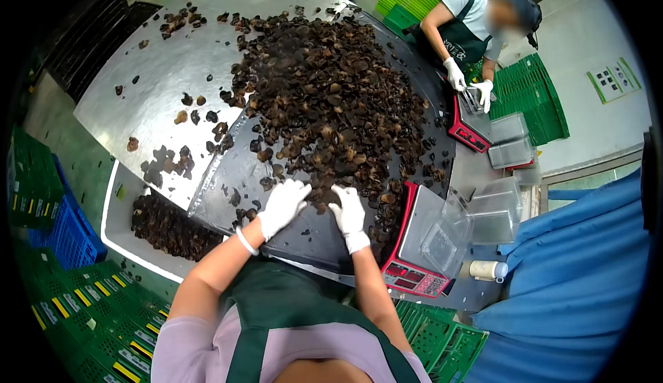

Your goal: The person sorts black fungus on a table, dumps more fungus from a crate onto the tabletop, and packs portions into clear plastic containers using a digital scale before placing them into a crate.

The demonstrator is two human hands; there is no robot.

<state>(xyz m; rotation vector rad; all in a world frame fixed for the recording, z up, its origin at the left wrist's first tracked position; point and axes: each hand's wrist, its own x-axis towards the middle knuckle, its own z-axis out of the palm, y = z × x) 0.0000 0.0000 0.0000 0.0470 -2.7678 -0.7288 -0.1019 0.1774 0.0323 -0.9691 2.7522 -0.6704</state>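
A big heap of dark brown wood ear mushrooms (324, 100) covers the middle of the metal table. My left hand (284, 207), in a white glove, is at the near edge of the heap, fingers reaching right and slightly apart. Opposite it, my right hand (349, 212), also gloved, points inward with thumb and forefinger apart. A few mushroom pieces lie between the two hands, and I see nothing clearly gripped in either. Right of my right hand stands a red digital scale (418, 245) with a clear plastic box (442, 241) on its plate.
Clear plastic boxes (496, 210) stand beside the scale, near a pale bottle (487, 270). Across the table a co-worker (469, 34) in gloves handles a box on another red scale (469, 124). A white bin (114, 210) of mushrooms is at left, with green crates (103, 314) below.
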